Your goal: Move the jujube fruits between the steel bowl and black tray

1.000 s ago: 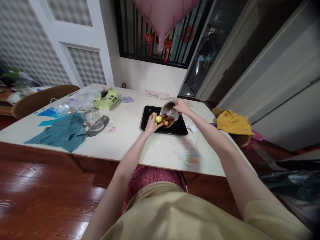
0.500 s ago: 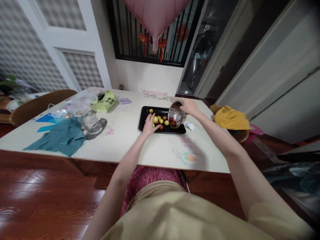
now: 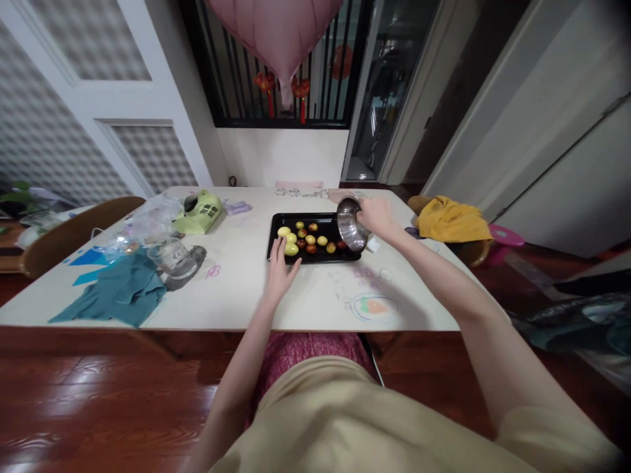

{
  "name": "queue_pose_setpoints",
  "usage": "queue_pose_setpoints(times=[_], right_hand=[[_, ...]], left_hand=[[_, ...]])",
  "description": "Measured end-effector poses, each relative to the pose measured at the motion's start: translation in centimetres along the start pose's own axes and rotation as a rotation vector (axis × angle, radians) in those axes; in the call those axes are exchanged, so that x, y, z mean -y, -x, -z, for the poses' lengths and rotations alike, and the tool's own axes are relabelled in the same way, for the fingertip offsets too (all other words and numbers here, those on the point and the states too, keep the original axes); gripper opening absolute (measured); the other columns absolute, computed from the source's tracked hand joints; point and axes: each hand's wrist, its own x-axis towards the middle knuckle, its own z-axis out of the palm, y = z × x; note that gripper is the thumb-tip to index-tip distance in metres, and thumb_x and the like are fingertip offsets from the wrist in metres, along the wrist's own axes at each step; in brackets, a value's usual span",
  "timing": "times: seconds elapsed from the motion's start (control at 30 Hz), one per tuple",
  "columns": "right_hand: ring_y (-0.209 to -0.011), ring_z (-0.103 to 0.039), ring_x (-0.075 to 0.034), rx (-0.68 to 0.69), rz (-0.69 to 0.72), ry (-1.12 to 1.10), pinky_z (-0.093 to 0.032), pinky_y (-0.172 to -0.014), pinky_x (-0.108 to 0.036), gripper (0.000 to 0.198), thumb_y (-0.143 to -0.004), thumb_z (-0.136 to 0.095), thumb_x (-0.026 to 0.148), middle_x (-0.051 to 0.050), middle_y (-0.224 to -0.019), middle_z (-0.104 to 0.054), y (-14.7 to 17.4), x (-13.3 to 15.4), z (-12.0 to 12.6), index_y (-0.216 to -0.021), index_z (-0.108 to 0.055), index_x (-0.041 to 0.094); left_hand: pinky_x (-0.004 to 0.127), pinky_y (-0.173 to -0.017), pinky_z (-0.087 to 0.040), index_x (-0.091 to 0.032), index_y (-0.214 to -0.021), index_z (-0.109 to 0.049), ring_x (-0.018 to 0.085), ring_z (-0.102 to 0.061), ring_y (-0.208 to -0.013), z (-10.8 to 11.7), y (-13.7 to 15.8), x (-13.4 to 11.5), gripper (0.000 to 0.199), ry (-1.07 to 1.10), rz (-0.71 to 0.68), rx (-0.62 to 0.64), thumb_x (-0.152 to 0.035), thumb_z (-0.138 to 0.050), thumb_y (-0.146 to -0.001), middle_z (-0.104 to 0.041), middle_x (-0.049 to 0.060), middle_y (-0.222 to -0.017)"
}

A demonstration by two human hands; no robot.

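Note:
A black rectangular tray (image 3: 315, 261) lies on the white table, with several yellow fruits (image 3: 291, 249) at its left and several small reddish-green fruits (image 3: 311, 249) spread through its middle. My right hand (image 3: 377, 217) grips the rim of a shiny metal bowl (image 3: 355, 230), tilted on its side over the tray's right end. No fruit shows inside the part of the bowl that faces me. My left hand (image 3: 280, 272) is at the tray's front left edge, fingers spread beside the yellow fruits; whether they touch the fruits is unclear.
Left on the table (image 3: 236, 302) are a teal cloth (image 3: 121, 289), a clear container (image 3: 172, 257), a green bag (image 3: 200, 213) and clear plastic. A white tissue (image 3: 373, 245) lies right of the tray. A yellow cloth (image 3: 451, 220) hangs over a chair at right. A pink balloon (image 3: 279, 39) hangs ahead.
The bowl has tipped further and the red fruits in it are now in the tray. Fruits have spread across the tray. My left hand has drawn back toward the tray's front left edge.

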Motion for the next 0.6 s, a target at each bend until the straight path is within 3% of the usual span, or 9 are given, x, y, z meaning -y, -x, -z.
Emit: queue_pose_setpoints(times=[0.23, 0.33, 0.47, 0.6], right_hand=[[-0.112, -0.072, -0.044, -0.125, -0.087, -0.058, -0.053, -0.092, -0.047, 0.046, -0.096, -0.052, 0.022, -0.026, -0.115, -0.078, 2.9, -1.8, 1.4, -0.137, -0.071, 0.012], [-0.091, -0.077, -0.036, -0.138, -0.114, -0.261, -0.056, -0.082, -0.041, 0.042, -0.092, -0.055, 0.024, -0.017, -0.094, -0.08, 4.5, -3.0, 0.7, -0.126, -0.076, 0.013], [-0.045, -0.061, -0.018, 0.156, -0.052, -0.8, -0.047, -0.047, -0.025, 0.041, -0.082, -0.054, 0.024, 0.0, -0.056, -0.064, 6.9, -2.7, -2.6, -0.113, -0.077, 0.011], [-0.037, -0.05, -0.012, 0.499, 0.067, -1.089, -0.037, -0.036, -0.02, 0.043, -0.076, -0.058, 0.028, 0.006, -0.051, -0.059, 9.1, -0.7, -6.6, -0.112, -0.077, 0.014]], left_hand=[[0.056, -0.135, -0.032, -0.027, -0.166, -0.033, 0.032, -0.036, -0.163, 1.4, 2.8, -0.7, 0.065, 0.012, 0.012, -0.027, -0.049, -0.053, -0.108, -0.04, 0.016, -0.17], [0.054, -0.134, -0.034, -0.026, -0.165, -0.034, 0.03, -0.037, -0.162, 1.7, 3.1, -1.3, 0.062, 0.033, 0.025, -0.044, -0.049, -0.048, -0.11, -0.043, 0.016, -0.169], [0.053, -0.133, -0.038, -0.026, -0.164, -0.037, 0.028, -0.04, -0.161, 2.1, 3.2, -2.1, 0.059, 0.066, 0.003, -0.05, -0.053, -0.04, -0.112, -0.046, 0.015, -0.168], [0.054, -0.132, -0.039, -0.025, -0.158, -0.05, 0.028, -0.047, -0.157, 2.9, 3.4, -3.0, 0.057, 0.123, -0.098, -0.054, -0.055, -0.031, -0.113, -0.055, 0.013, -0.162]])
